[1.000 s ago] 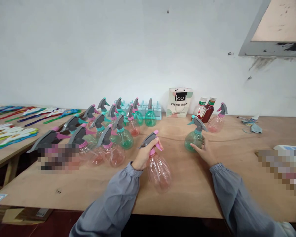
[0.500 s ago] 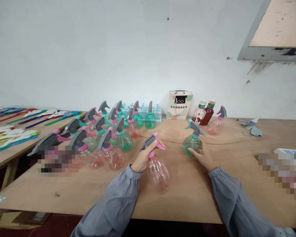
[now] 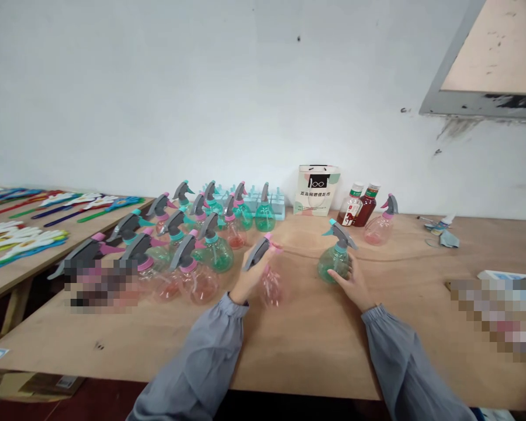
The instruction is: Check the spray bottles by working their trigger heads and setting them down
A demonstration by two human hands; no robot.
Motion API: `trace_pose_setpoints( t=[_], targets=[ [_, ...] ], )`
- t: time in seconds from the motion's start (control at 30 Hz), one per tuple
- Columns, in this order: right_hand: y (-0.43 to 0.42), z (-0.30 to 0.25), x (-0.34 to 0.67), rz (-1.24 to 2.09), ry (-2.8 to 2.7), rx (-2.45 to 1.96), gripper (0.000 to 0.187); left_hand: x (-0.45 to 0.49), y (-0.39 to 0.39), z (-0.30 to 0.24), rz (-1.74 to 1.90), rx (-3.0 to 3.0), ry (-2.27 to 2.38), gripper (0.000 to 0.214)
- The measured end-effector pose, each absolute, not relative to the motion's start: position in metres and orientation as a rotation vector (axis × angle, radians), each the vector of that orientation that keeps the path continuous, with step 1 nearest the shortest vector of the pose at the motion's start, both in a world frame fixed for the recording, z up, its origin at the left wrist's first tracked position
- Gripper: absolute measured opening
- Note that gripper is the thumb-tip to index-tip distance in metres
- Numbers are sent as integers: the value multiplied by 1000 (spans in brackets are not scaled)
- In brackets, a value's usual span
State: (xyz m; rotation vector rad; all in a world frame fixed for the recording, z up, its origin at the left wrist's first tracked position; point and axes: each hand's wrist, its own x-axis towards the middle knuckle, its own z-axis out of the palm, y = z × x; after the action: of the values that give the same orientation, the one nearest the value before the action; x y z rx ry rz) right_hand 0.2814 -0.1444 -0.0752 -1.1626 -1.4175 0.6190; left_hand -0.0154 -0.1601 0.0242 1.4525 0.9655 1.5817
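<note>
Around the neck and trigger of a clear pink spray bottle (image 3: 272, 287), my left hand (image 3: 251, 273) is closed; the bottle's lower part looks blurred. My right hand (image 3: 351, 280) grips a green spray bottle (image 3: 331, 263) by its round body, from the right side. This green bottle has a grey and turquoise trigger head and stands upright. To the left of my left hand is a group of several pink and green spray bottles (image 3: 219, 251) with grey heads. Another pink spray bottle (image 3: 377, 228) stands farther back at the right.
Against the wall are a light-blue rack (image 3: 278, 206), a paper bag (image 3: 316, 192) and two red-brown bottles (image 3: 366, 206). A crumpled blue-grey piece (image 3: 449, 238) lies at the right. Colourful flower-shaped items (image 3: 35, 242) cover the left table.
The pink spray bottle in my left hand has moved away from me, up in the view, and now looks blurred. My right hand keeps its hold on the green bottle. The view has shifted slightly.
</note>
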Motion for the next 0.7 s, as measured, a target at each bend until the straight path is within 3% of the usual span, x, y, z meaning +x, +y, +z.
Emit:
trace_pose_setpoints(
  t=[0.2,0.47,0.7],
  targets=[
    [-146,-75,279,640,-1429,-1155,84,-26,-83,27,1847,1616,1167,33],
    [-144,-84,280,572,-1453,-1159,84,-24,-25,20,1923,1612,1309,29],
    [-146,-89,273,542,-1460,-1161,87,-20,3,17,1975,1516,1359,58]
  ],
)
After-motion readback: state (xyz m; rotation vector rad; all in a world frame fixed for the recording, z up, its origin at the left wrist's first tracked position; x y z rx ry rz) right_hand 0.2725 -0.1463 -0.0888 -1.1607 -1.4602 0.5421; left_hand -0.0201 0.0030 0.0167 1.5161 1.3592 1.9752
